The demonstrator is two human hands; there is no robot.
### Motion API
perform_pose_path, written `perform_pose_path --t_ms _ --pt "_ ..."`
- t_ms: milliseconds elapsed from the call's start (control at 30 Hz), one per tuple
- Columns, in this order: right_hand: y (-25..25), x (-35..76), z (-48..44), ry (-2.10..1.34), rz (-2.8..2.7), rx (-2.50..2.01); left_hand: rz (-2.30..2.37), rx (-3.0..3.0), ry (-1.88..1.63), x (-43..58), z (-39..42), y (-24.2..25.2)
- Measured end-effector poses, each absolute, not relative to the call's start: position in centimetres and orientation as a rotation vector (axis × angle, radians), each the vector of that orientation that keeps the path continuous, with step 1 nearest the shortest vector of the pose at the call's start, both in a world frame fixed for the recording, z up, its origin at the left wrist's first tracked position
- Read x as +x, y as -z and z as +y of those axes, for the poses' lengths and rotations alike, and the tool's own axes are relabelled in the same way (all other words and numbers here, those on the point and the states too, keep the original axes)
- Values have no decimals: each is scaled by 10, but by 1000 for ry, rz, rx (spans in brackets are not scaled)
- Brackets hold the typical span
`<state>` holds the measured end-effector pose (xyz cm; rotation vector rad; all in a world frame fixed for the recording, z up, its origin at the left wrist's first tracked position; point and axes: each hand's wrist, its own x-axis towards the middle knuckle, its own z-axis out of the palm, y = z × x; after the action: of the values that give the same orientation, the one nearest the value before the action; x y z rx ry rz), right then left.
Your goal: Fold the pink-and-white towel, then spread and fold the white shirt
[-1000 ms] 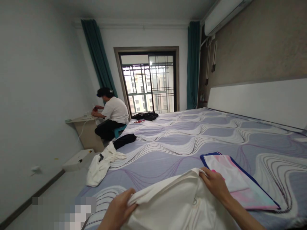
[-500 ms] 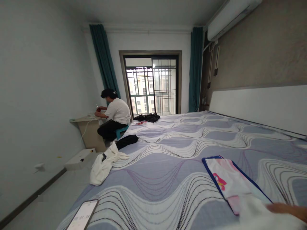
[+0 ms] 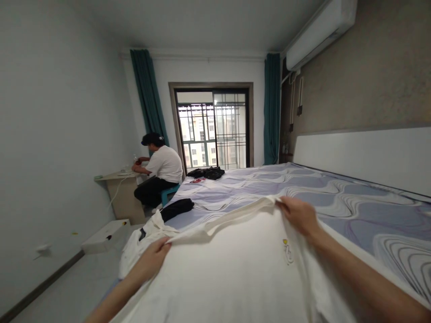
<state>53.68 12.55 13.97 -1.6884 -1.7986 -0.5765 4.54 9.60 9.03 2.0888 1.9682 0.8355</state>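
Note:
A white garment (image 3: 232,264) with a small yellow mark on it is stretched out in front of me over the bed (image 3: 370,211). My left hand (image 3: 153,260) pinches its upper edge on the left. My right hand (image 3: 298,215) grips the same edge on the right, held higher and farther out. The cloth hangs wide between both hands and hides the near part of the bed, including the pink and blue folded piece.
Another white garment (image 3: 141,237) drapes off the bed's left edge, next to a black one (image 3: 177,208). More dark clothes (image 3: 207,172) lie at the far end. A person in a white shirt (image 3: 161,168) sits at a small desk by the window. A white box (image 3: 106,235) rests on the floor.
Both hands had dropped out of view with the cloth half a second ago; now they hold the white garment raised and spread wide, covering the folded pink piece and the phone.

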Motion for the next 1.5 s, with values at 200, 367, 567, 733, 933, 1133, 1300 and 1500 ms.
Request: perform_pose_path --t_ms 200,367,567,733,933,1133,1300,1500 --pt "26 487 192 94 -1978 -1990 2079 2000 -580 73 153 51" --pt "75 486 236 11 -1980 -2046 1974 2127 -458 46 200 85" --pt "84 493 327 -50 -2065 -2010 1924 2121 -448 19 296 85" --pt "100 496 390 -47 -2090 -1993 1923 2124 -444 1 375 97" --pt "106 497 444 -10 -2138 -1949 1881 2178 -451 -12 444 91" --pt "105 507 437 14 -2090 -2001 1882 2170 -450 -15 438 94" --pt "109 538 378 -85 -2049 -2056 2055 2129 -387 -20 378 97" --pt "105 560 277 -167 -1977 -2107 2272 2028 -327 -7 271 85"
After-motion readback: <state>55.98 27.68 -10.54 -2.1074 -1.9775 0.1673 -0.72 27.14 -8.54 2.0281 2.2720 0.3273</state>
